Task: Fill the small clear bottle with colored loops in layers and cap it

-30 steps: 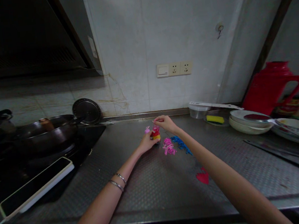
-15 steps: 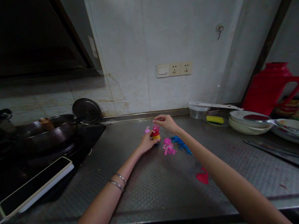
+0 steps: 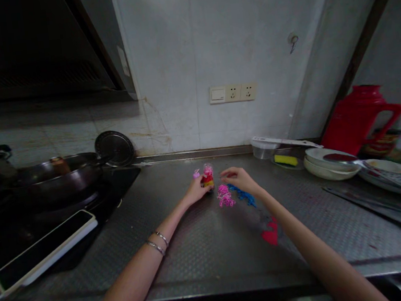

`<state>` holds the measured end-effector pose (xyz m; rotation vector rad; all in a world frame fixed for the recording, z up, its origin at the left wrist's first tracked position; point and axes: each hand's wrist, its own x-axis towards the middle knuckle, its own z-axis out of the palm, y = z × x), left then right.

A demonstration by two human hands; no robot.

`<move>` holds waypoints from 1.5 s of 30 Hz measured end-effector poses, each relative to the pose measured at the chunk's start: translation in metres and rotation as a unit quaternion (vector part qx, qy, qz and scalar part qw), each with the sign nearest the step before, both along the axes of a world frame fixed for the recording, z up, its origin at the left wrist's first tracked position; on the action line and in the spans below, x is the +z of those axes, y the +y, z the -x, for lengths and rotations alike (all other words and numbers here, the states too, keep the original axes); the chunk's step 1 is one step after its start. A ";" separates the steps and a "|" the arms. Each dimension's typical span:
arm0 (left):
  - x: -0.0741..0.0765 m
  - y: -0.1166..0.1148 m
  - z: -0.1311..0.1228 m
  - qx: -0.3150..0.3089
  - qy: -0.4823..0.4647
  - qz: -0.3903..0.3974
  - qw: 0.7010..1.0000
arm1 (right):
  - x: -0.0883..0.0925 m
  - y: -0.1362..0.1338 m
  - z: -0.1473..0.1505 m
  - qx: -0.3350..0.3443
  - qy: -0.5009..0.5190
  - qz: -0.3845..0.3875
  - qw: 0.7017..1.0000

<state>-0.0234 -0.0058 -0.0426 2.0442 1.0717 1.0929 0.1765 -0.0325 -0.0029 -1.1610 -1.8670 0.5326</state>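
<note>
My left hand (image 3: 195,191) is closed around a small clear jar (image 3: 208,177) holding red, pink and yellow bits, kept upright on the steel counter (image 3: 204,246). A small pink cap (image 3: 197,173) lies just left of the jar. My right hand (image 3: 239,180) hovers low over a pile of pink loops (image 3: 224,196), with thumb and fingers pinched close; whether they hold a loop is too small to tell. A pile of blue loops (image 3: 244,195) lies under that wrist. A red heap (image 3: 270,236) sits nearer to me beside the right forearm.
A phone (image 3: 41,249) rests on the black hob at the left, beside a dark wok (image 3: 51,177) and a round lid (image 3: 114,148). At the right stand stacked plates (image 3: 327,162), a clear tub (image 3: 267,147), a yellow sponge (image 3: 285,159) and a red thermos jug (image 3: 358,115).
My right hand has come down from the jar's mouth to the pink loops on the counter. The left hand and the jar have stayed put.
</note>
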 end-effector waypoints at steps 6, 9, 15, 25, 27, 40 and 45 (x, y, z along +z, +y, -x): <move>-0.002 0.002 0.000 -0.008 0.000 -0.017 1.000 | -0.024 -0.022 -0.021 0.049 -0.199 -0.011 0.979; -0.003 0.003 0.001 -0.011 -0.002 -0.014 1.000 | -0.028 -0.023 -0.024 0.042 -0.235 0.002 0.971; -0.007 0.005 0.001 -0.014 -0.006 -0.011 1.000 | -0.039 -0.019 -0.029 0.039 -0.258 -0.006 0.965; -0.006 0.004 0.001 -0.015 -0.020 0.008 1.000 | -0.047 -0.017 -0.025 0.025 -0.240 -0.068 0.968; -0.005 0.004 0.000 -0.014 -0.022 0.010 1.000 | -0.046 -0.017 -0.024 0.027 -0.241 -0.072 0.967; -0.007 0.004 0.000 -0.012 -0.026 0.009 1.000 | -0.039 -0.027 -0.013 0.044 -0.241 -0.090 0.965; -0.007 0.005 0.000 -0.011 -0.027 0.005 1.000 | -0.036 -0.030 -0.010 0.043 -0.241 -0.100 0.964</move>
